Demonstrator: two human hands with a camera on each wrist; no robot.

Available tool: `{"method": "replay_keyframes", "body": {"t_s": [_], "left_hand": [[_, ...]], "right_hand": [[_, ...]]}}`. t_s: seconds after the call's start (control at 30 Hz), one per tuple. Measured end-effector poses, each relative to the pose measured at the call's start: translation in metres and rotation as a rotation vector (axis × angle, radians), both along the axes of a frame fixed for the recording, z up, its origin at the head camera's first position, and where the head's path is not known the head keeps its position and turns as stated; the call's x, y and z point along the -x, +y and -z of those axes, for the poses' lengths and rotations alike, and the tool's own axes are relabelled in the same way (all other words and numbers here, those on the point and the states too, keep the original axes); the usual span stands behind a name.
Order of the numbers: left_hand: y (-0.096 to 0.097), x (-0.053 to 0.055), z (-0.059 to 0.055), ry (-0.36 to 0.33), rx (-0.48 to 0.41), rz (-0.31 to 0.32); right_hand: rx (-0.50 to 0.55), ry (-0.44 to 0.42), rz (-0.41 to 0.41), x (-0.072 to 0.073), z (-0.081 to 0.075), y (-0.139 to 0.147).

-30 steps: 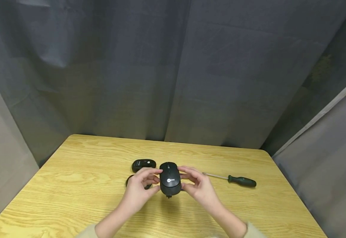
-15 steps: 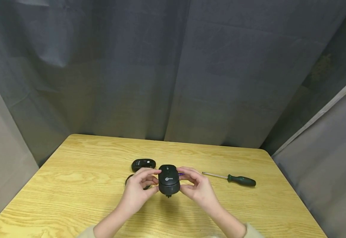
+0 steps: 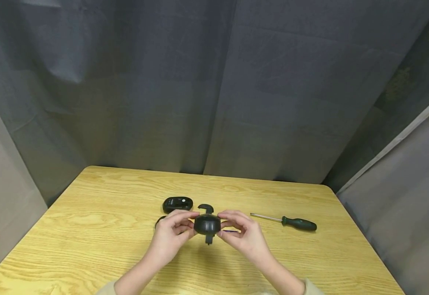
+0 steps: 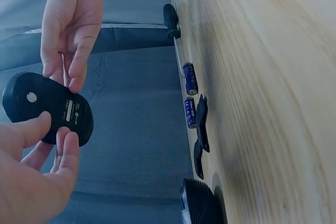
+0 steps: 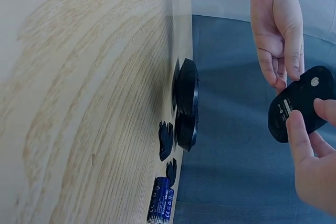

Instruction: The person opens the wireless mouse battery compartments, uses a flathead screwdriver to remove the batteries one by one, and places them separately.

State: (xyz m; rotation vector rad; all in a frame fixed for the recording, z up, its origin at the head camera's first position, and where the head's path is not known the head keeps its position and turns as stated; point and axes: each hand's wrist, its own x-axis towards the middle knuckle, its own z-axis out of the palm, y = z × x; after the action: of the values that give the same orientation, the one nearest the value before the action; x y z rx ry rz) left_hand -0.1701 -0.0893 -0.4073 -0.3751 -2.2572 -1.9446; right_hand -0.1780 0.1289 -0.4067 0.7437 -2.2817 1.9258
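A black computer mouse (image 3: 207, 224) is held up over the table between both hands, its rounded end toward the head camera. My left hand (image 3: 170, 237) grips one side and my right hand (image 3: 247, 235) the other, with fingers and thumbs. Both wrist views show the underside of the mouse (image 4: 50, 106), with a round pale spot and a printed label. Beneath it on the table lie two small black plastic pieces (image 4: 202, 124) with pronged ends. Beside them are two blue batteries (image 4: 190, 78), mostly hidden by the hands in the head view.
Two other dark mice lie to the left; the farther mouse (image 3: 177, 204) shows fully, while my left hand covers most of the nearer mouse (image 3: 160, 221). A screwdriver (image 3: 299, 223) with a green handle lies right of my right hand. Grey curtains (image 3: 214, 102) hang behind the wooden table (image 3: 89, 246).
Both hands have tipped the mouse, so its logo and top have turned out of sight and its end faces the head camera. A black piece and a blue battery behind it have come into view.
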Motion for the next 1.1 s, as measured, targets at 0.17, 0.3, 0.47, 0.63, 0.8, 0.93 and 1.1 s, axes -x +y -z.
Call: {"method": "replay_keyframes", "body": {"t_s": [0.17, 0.3, 0.47, 0.63, 0.8, 0.93, 1.1], "left_hand": [[-0.0014, -0.0017, -0.0015, -0.005, 0.038, 0.007], [-0.0026, -0.0026, -0.0026, -0.017, 0.078, 0.019], [-0.0041, -0.0016, -0.0032, -0.039, 0.128, 0.049], [-0.0053, 0.0004, -0.0017, -0.067, 0.182, 0.074], [-0.0048, 0.0016, -0.0002, -0.076, 0.179, 0.086], [-0.0044, 0.001, -0.0004, -0.098, 0.121, 0.132], [-0.0036, -0.0009, -0.0008, -0.164, 0.056, 0.193]], "right_hand": [[0.019, -0.062, 0.001, -0.001, -0.0007, -0.0004], [0.029, -0.115, 0.004, -0.0012, -0.0012, -0.0003], [-0.005, -0.123, 0.05, -0.0015, -0.0034, -0.0012], [-0.026, -0.101, 0.061, -0.0012, -0.0049, -0.0015], [-0.039, -0.103, 0.043, -0.0022, -0.0039, -0.0004], [-0.04, -0.133, 0.035, -0.0025, -0.0022, 0.0], [-0.023, -0.156, 0.006, -0.0015, 0.0002, 0.0006]]}}
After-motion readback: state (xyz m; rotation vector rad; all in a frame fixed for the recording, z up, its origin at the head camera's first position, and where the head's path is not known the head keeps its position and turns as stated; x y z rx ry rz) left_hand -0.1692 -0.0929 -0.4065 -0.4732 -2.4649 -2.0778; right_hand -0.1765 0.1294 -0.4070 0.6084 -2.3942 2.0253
